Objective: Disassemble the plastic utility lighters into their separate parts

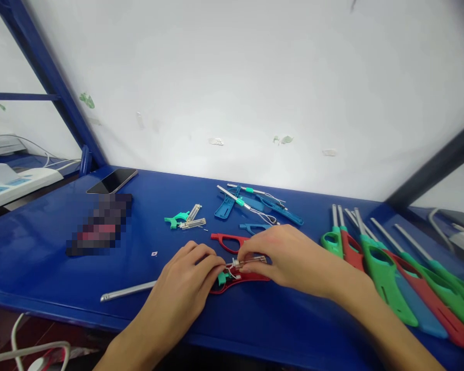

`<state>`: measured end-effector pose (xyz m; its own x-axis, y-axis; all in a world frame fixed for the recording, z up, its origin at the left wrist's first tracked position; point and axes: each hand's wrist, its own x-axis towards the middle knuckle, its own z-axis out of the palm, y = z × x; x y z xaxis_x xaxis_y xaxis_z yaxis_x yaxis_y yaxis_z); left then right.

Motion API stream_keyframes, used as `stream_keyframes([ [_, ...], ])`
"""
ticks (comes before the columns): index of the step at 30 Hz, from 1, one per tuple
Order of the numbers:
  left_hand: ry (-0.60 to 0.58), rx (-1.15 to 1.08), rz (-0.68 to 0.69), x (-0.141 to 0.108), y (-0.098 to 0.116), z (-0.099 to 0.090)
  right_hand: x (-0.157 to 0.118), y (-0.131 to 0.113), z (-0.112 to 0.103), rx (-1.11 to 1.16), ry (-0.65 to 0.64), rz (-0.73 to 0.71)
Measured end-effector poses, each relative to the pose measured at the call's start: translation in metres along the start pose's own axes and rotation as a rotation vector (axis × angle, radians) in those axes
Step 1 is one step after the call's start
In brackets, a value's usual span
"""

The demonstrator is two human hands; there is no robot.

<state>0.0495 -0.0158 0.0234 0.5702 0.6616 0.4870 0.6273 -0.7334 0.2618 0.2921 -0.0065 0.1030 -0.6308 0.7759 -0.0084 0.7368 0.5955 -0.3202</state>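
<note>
Reads as smooth, glossy painted metal across the wide blue tabletop [62,278], and likewise along the slanting blue frame post [46,67]. Looks like moulded plastic, smooth with a soft sheen, in the curved red handle shell [251,277], the narrow blue shell half [224,207] and the green looped lighter handle [390,288]. Gleams as bright, smooth metal along the thin silver tube [129,291]. Appears as shiny, see-through plastic in the slim clear reservoir [260,259], dark and glassy on the flat black phone [114,181], matt on the plain white wall [255,67], rough at the flaking pale green patch [87,100].
</note>
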Motion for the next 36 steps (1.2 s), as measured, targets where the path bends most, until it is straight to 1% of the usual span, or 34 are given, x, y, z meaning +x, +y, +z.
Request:
stream_keyframes([
  [2,-0.007,0.022,0.011,0.001,0.001,0.0,0.0,0.0,0.0,-0.011,0.01,-0.011],
  [5,-0.007,0.056,0.017,0.002,0.002,0.0,-0.003,0.006,-0.002,-0.095,0.042,0.004],
  [8,0.009,0.08,0.019,0.002,0.001,-0.001,-0.011,0.017,-0.009,-0.179,0.125,0.072],
  [11,0.036,0.096,0.04,0.001,0.0,0.001,-0.016,0.026,-0.014,-0.149,0.212,0.088],
  [14,0.091,0.116,0.034,0.0,0.001,0.003,-0.012,0.026,-0.011,-0.073,0.228,0.022],
  [17,0.15,0.12,0.017,-0.001,0.003,0.003,-0.004,0.016,0.0,-0.021,0.21,-0.06],
  [21,0.184,0.116,0.051,-0.003,0.003,-0.001,0.003,0.004,0.012,0.068,0.184,-0.124],
  [23,0.181,0.121,0.073,-0.003,0.001,-0.006,0.004,0.001,0.014,0.084,0.171,-0.147],
  [26,0.136,0.115,0.108,-0.004,-0.004,-0.017,0.008,-0.003,0.013,0.06,0.136,-0.17],
  [30,0.068,0.094,0.142,-0.006,-0.01,-0.037,0.016,-0.013,0.007,0.003,0.108,-0.213],
  [32,0.041,0.093,0.147,-0.007,-0.015,-0.047,0.021,-0.021,0.002,-0.068,0.099,-0.224],
  [34,0.029,0.106,0.129,-0.009,-0.023,-0.056,0.026,-0.028,-0.003,-0.161,0.091,-0.197],
  [36,0.042,0.139,0.084,-0.011,-0.036,-0.062,0.035,-0.033,-0.004,-0.221,0.104,-0.132],
])
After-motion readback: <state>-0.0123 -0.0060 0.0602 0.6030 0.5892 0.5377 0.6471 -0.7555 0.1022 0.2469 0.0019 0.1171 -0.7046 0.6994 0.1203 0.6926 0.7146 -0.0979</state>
